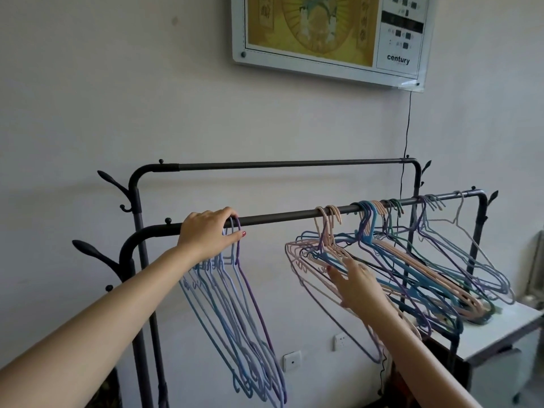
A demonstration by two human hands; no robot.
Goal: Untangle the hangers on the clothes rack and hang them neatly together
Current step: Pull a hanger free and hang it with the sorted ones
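Note:
A dark metal clothes rack has a near rail [279,216] and a higher far rail [288,164]. My left hand [207,234] grips the hooks of a tidy bunch of blue and purple hangers [235,319] on the near rail's left part. To the right hangs a tangled mass of pink, blue, purple and green hangers [397,260], tilted and overlapping. My right hand [357,285] reaches into that mass with straight fingers touching the pink hangers [306,260] at its left edge.
A framed picture panel [329,33] hangs on the white wall above, with a black cord [407,128] running down behind the rack. A white table [500,328] stands at the right under the hangers. Coat hooks [112,181] stick out from the rack's left posts.

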